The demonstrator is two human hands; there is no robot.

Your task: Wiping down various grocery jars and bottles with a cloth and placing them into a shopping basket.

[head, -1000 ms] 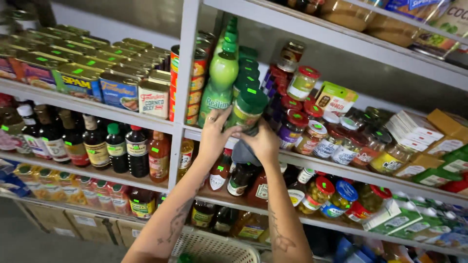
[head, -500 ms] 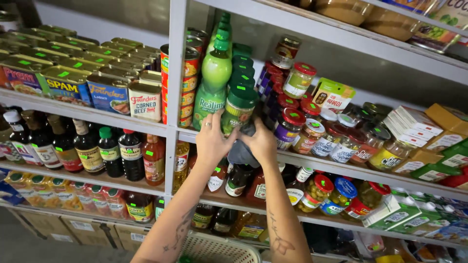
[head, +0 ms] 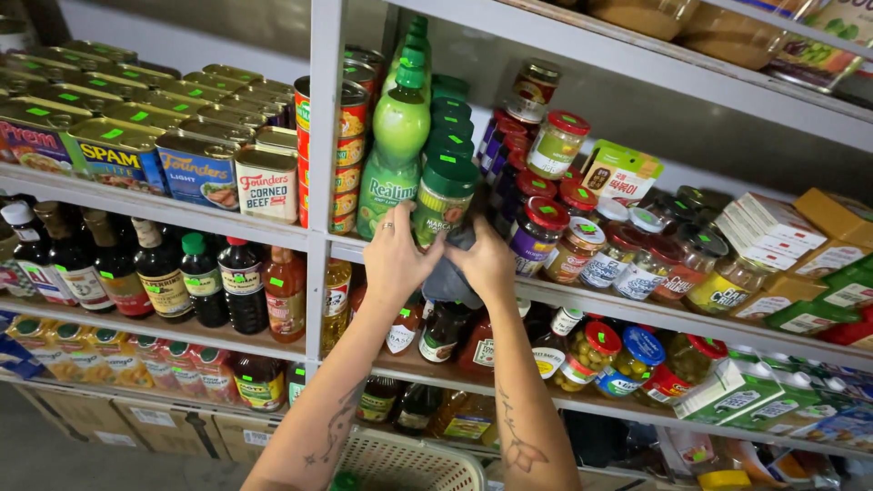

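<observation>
At the edge of the middle shelf (head: 273,238) I see my left hand (head: 397,257) and right hand (head: 485,263), fingers wrapped together around a dark grey pouch (head: 452,273), just below the green-lidded jar (head: 443,200).

- Two bare forearms in view, no sleeves, no gloves, no watch.
- left hand (head: 397,259): thin ring on one finger, near the knuckle.
- right hand (head: 486,264): no rings visible.
- Left forearm: dark line tattoo, curling, plant-like strokes near the elbow.
- Right forearm: dark tattoo, small script-like marks above a winged or leaf shape.
</observation>
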